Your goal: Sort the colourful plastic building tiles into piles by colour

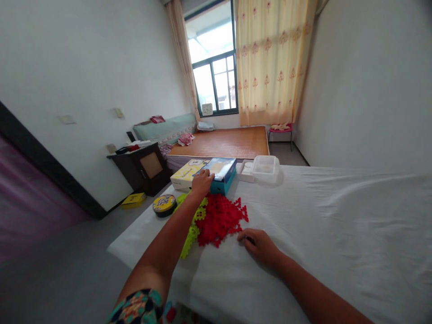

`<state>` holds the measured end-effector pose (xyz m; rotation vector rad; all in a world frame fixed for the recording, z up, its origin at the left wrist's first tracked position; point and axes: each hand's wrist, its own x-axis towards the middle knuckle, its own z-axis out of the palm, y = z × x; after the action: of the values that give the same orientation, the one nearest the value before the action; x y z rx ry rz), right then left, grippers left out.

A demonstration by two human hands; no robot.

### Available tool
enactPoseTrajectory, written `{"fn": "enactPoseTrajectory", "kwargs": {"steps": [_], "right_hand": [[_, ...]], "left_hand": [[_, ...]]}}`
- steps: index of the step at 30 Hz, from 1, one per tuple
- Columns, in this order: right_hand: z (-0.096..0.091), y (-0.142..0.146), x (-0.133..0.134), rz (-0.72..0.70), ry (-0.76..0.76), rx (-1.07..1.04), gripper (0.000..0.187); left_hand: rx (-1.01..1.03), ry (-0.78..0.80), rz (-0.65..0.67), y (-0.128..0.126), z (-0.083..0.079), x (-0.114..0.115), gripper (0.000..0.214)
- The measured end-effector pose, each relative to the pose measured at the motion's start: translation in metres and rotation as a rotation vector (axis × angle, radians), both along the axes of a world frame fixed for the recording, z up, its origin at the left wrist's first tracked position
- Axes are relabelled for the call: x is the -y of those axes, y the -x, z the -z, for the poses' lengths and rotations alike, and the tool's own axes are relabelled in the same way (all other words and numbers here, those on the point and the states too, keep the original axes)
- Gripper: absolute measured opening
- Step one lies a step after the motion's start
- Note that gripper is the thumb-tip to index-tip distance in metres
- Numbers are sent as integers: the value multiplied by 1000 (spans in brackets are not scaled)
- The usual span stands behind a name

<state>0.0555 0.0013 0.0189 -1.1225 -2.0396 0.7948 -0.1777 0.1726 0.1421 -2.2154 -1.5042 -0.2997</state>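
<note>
My left hand [201,182] reaches forward to the front corner of a blue box [223,170]. Its fingers are bent over the box's near left edge, beside a yellow and white box [186,173]. Under and beside my left forearm lie lime-green lattice pieces [191,234]. A heap of red lattice pieces [219,220] spreads to their right, in front of the blue box. My right hand [259,244] rests on the white cloth by the red heap, its fingers curled closed. A small dark spot shows between them; what it is I cannot make out.
A round yellow-and-black tin [164,205] stands left of the green pieces. Behind the red heap are a small white box [245,172] and a clear plastic container [266,168]. White cloth [337,225] covers the table. Beyond are a bed [229,140] and a dark cabinet [143,168].
</note>
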Motion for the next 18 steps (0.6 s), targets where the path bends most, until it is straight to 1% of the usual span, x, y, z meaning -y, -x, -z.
{"fn": "enactPoseTrajectory", "kwargs": {"steps": [2,4,7,9,11,13,15,16,18], "right_hand": [[1,-1,0,4,9,3,32],[2,-2,2,5,24,-6,31],[1,0,7,46,101,-71,26],[-7,2,6,74,190,-147,28],[-22,4,-4,91,245,-196,35],[-44,5,-29,145,219,-186,38],[-68,8,-65,245,156,-154,37],[-78,10,-87,297,151,-142,36],[-93,20,-129,369,219,-117,35]], "left_hand": [[123,-70,-35,4,-5,-1,33],[281,-138,-101,12,-7,-3,32],[506,-252,-180,30,-3,-6,31],[650,-324,-197,44,3,-8,30],[790,-392,-205,57,12,-9,28],[887,-455,-202,69,21,-8,28],[927,-499,-187,80,31,-7,28],[933,-511,-178,85,36,-6,28],[934,-523,-170,93,43,-4,28]]}}
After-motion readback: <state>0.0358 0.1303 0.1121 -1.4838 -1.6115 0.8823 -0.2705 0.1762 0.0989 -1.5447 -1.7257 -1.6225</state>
